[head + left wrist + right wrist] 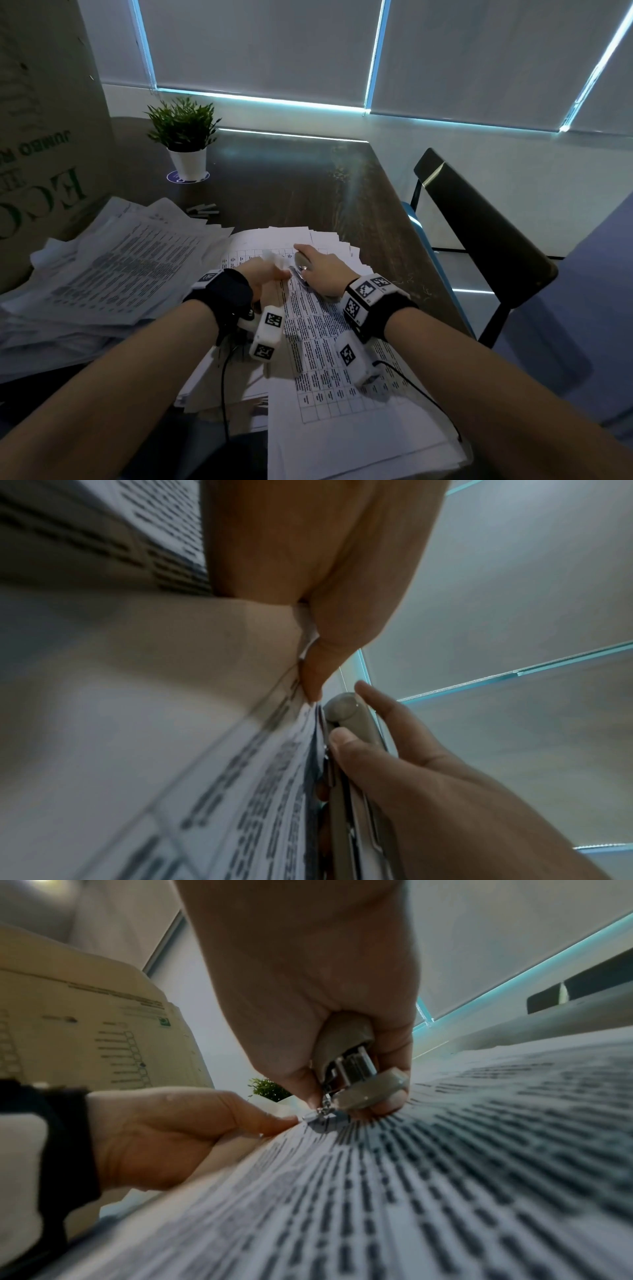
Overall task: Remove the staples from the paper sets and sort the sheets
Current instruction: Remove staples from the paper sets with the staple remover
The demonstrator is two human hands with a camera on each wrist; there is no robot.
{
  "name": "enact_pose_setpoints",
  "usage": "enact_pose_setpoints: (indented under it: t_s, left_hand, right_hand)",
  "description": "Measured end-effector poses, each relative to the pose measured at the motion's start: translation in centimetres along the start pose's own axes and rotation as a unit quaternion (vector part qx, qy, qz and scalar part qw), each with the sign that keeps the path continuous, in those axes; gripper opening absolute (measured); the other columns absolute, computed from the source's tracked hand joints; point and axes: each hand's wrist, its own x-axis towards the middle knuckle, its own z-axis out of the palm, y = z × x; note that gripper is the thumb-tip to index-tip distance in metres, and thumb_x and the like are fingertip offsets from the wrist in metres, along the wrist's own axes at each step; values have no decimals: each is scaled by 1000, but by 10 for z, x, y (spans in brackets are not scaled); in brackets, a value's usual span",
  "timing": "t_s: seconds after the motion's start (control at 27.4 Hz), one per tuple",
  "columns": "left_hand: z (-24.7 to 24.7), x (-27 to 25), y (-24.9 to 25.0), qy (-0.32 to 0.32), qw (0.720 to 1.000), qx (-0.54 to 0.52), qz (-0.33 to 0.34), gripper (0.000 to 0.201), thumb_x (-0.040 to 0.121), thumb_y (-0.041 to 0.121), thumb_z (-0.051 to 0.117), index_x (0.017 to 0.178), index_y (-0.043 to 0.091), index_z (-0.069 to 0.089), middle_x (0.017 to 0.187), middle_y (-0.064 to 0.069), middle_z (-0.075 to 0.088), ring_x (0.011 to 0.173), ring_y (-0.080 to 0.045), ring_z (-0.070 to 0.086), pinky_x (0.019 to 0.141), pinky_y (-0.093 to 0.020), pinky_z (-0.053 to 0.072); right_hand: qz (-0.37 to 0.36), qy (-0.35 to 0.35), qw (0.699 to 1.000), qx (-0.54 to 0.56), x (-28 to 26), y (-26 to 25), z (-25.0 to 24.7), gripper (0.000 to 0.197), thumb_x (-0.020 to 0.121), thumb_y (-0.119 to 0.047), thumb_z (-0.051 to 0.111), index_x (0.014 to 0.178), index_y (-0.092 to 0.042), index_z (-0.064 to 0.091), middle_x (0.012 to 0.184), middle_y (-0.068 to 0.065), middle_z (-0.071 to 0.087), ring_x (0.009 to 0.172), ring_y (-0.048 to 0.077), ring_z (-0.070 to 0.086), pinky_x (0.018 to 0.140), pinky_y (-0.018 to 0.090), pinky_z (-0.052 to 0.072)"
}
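The staple remover point(349, 1069), grey with metal claws, sits in the right hand point(322, 269), thumb on 1 side and fingers on the other, curled tightly round it. Its claw tips press down on the corner of the printed paper set point(318, 346) directly under that hand. Whether a staple is caught in the claws cannot be told; the spot is too small and blurred.

Just left of the claws, the left hand point(262, 274) pinches the corner of the top sheet point(171, 669) between thumb and fingers and lifts it away from the pages below. The 2 hands nearly touch at that corner.

The paper set lies on a fanned pile of sheets point(329, 240) that spreads beyond the hands, on a dark table point(291, 178). Left of the left hand lies a loose heap of printed sheets point(113, 274), and past it stands a cardboard box point(44, 137). Beyond the hands, well apart from them, a small potted plant point(183, 137) stands on the table. To the right of the right hand is a dark chair point(479, 233).
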Motion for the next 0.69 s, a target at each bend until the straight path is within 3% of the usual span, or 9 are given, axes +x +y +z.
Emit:
enact_pose_setpoints:
  t_s: [0.07, 0.18, 0.22, 0.33, 0.44, 0.58, 0.69]
  left_hand:
    - [-1, 4, -1, 8, 1000, 7, 4, 27, 89, 7, 64, 112, -4, 54, 97, -19, 61, 91, -32, 59, 92, -47, 49]
    - [-2, 6, -4, -13, 1000, -21, 10, 22, 91, 4, 60, 111, -3, 55, 85, -14, 59, 77, -24, 57, 76, -38, 49]
    - [-2, 8, -5, -19, 999, -30, 8, 22, 91, 4, 59, 111, -4, 56, 82, -12, 58, 74, -22, 56, 73, -36, 48]
    - [-2, 11, -6, -10, 1000, -27, 4, 17, 91, 2, 59, 106, -4, 57, 81, -13, 57, 73, -22, 55, 80, -38, 48]
    - [0, 12, -4, -8, 1000, -18, -1, 2, 92, 1, 56, 92, 0, 57, 80, -13, 56, 73, -22, 54, 77, -36, 47]
    - [-4, 29, -9, -15, 1000, -6, -2, 27, 90, 7, 60, 114, -3, 57, 99, -19, 58, 96, -29, 54, 101, -46, 43]
    - [-8, 52, -17, -8, 1000, -11, -13, 35, 87, 6, 61, 120, -4, 55, 104, -19, 58, 103, -31, 54, 106, -47, 39]
  right_hand:
    - [-7, 5, 1000, -20, 3, -3, 2, 49, 103, -27, 44, 150, -25, 30, 123, 17, 63, 102, 32, 62, 86, 35, 46]
    - [0, 14, 999, -46, 10, -5, 6, 33, 103, -26, 45, 136, -29, 44, 117, 11, 55, 76, 22, 54, 74, 33, 44]
    - [0, 14, 998, -62, 13, -6, 7, 29, 102, -23, 46, 131, -28, 49, 117, 11, 53, 77, 22, 52, 75, 33, 44]
    - [-18, 17, 995, -97, 17, -6, 9, 25, 99, -13, 46, 119, -24, 57, 112, 10, 62, 96, 27, 58, 83, 39, 50]
    - [-21, 30, 994, -102, 17, -6, 11, 24, 99, -14, 45, 116, -23, 58, 111, 9, 64, 94, 27, 58, 80, 40, 51]
    - [-6, 25, 993, -113, 21, -8, 13, 23, 100, -14, 42, 118, -22, 54, 112, 10, 61, 89, 25, 53, 73, 37, 46]
    - [3, 14, 994, -108, 22, -10, 12, 20, 101, -15, 41, 118, -21, 51, 107, 11, 60, 86, 25, 55, 70, 36, 47]
